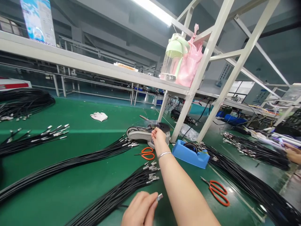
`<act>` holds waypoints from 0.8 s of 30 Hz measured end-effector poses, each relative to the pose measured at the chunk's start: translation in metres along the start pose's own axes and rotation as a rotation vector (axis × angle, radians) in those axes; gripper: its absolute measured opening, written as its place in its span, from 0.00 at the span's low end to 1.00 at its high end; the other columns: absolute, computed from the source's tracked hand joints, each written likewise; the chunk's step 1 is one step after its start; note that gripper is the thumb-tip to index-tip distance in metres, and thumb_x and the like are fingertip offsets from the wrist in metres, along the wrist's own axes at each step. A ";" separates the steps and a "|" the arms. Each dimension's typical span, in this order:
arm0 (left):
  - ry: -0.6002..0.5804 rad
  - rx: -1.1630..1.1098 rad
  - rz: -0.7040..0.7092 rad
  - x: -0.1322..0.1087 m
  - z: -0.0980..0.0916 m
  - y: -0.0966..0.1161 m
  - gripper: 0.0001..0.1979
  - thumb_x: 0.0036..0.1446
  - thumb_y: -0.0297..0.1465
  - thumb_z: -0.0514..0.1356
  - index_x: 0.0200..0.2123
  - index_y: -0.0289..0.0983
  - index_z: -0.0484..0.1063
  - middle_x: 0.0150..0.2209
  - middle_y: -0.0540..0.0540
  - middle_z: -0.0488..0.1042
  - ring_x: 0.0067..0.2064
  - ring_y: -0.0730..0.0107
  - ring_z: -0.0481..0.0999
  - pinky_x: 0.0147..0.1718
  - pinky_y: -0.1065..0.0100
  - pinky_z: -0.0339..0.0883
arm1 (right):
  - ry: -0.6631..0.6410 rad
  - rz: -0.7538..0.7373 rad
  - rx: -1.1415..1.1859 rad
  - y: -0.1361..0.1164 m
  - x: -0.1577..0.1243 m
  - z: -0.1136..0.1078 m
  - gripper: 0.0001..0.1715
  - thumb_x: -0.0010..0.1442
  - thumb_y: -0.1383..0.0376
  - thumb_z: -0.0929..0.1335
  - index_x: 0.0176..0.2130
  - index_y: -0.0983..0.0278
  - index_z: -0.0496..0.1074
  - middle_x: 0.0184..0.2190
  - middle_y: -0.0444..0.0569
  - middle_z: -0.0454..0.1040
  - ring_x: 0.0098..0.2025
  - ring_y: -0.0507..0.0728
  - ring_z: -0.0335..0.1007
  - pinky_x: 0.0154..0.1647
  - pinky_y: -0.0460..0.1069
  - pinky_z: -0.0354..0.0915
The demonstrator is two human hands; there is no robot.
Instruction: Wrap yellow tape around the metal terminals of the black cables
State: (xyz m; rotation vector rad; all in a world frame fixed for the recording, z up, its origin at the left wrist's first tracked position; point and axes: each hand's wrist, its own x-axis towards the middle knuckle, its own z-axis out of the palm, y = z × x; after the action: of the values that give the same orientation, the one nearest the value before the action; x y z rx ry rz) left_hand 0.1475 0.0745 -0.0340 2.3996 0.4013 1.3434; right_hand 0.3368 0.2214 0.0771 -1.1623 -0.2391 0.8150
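Note:
At the bottom, my left hand [139, 209] is closed around a black cable, its silver connector [159, 197] sticking out past the thumb and forefinger. My right hand [159, 135], at the end of an outstretched arm with a silver bracelet [164, 154], is at a grey tape dispenser [140, 135]. Its fingers are pinched together there; what they grip is too small to make out. A bundle of black cables [122, 192] with silver connectors lies beside my left hand. Orange-handled scissors [147, 153] rest in front of the dispenser.
A blue tape dispenser [190, 154] and second orange scissors [218, 192] lie right of my arm. More cable bundles [77, 165] cover the green table [94, 144]. A white glove [99, 116] lies farther back. White shelf posts [185, 116] rise behind; another person's hand [292, 152] is far right.

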 end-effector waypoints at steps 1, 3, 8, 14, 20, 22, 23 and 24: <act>0.005 -0.015 -0.016 0.002 -0.003 0.004 0.10 0.61 0.25 0.53 0.45 0.38 0.69 0.31 0.47 0.73 0.32 0.73 0.74 0.31 0.75 0.69 | -0.033 -0.018 -0.013 -0.004 -0.011 -0.008 0.14 0.63 0.62 0.65 0.46 0.67 0.68 0.41 0.50 0.72 0.37 0.54 0.72 0.36 0.51 0.70; 0.005 -0.035 -0.085 0.006 -0.006 0.012 0.11 0.61 0.25 0.52 0.45 0.38 0.69 0.33 0.47 0.73 0.34 0.72 0.74 0.33 0.74 0.69 | -0.114 -0.053 -0.041 -0.007 -0.040 -0.036 0.11 0.61 0.62 0.67 0.39 0.68 0.72 0.33 0.47 0.74 0.30 0.50 0.70 0.31 0.46 0.68; -0.039 -0.069 -0.262 0.008 -0.004 0.021 0.08 0.60 0.27 0.55 0.43 0.39 0.70 0.35 0.48 0.74 0.37 0.71 0.74 0.36 0.71 0.68 | -0.238 -0.161 -0.218 0.018 -0.142 -0.137 0.10 0.53 0.61 0.71 0.28 0.67 0.74 0.29 0.46 0.75 0.31 0.51 0.70 0.32 0.44 0.65; -0.060 -0.060 -0.254 0.007 0.001 0.022 0.06 0.60 0.25 0.55 0.38 0.39 0.70 0.34 0.49 0.75 0.37 0.73 0.74 0.37 0.72 0.68 | -0.304 -0.145 -0.432 0.066 -0.204 -0.178 0.12 0.56 0.59 0.68 0.32 0.66 0.73 0.34 0.50 0.75 0.35 0.55 0.71 0.36 0.48 0.67; -0.058 -0.044 -0.242 0.007 0.000 0.021 0.08 0.59 0.24 0.54 0.40 0.38 0.70 0.34 0.49 0.73 0.37 0.73 0.73 0.37 0.72 0.68 | -0.277 -0.177 -0.379 0.069 -0.205 -0.164 0.11 0.56 0.60 0.68 0.30 0.67 0.72 0.33 0.51 0.75 0.34 0.56 0.70 0.36 0.49 0.67; -0.048 -0.035 -0.243 0.006 0.000 0.021 0.07 0.59 0.24 0.56 0.40 0.39 0.70 0.34 0.50 0.73 0.36 0.74 0.73 0.36 0.72 0.68 | -0.260 -0.195 -0.389 0.069 -0.206 -0.164 0.11 0.56 0.60 0.68 0.30 0.67 0.72 0.31 0.50 0.75 0.34 0.56 0.70 0.36 0.49 0.67; -0.037 -0.032 -0.246 0.006 -0.001 0.022 0.07 0.58 0.24 0.56 0.40 0.39 0.69 0.34 0.50 0.74 0.36 0.74 0.74 0.36 0.72 0.68 | -0.253 -0.202 -0.393 0.069 -0.206 -0.164 0.11 0.56 0.60 0.68 0.30 0.67 0.73 0.31 0.50 0.75 0.34 0.56 0.70 0.36 0.49 0.67; -0.024 -0.029 -0.250 0.006 -0.001 0.022 0.07 0.58 0.24 0.57 0.40 0.39 0.69 0.34 0.51 0.74 0.36 0.74 0.74 0.36 0.72 0.68 | -0.247 -0.206 -0.393 0.069 -0.206 -0.164 0.11 0.56 0.60 0.68 0.30 0.67 0.73 0.30 0.50 0.75 0.34 0.56 0.70 0.36 0.49 0.66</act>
State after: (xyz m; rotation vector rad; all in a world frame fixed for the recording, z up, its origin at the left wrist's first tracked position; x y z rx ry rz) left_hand 0.1513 0.0577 -0.0195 2.2513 0.6466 1.1989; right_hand 0.2547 -0.0253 -0.0034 -1.3743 -0.7382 0.7461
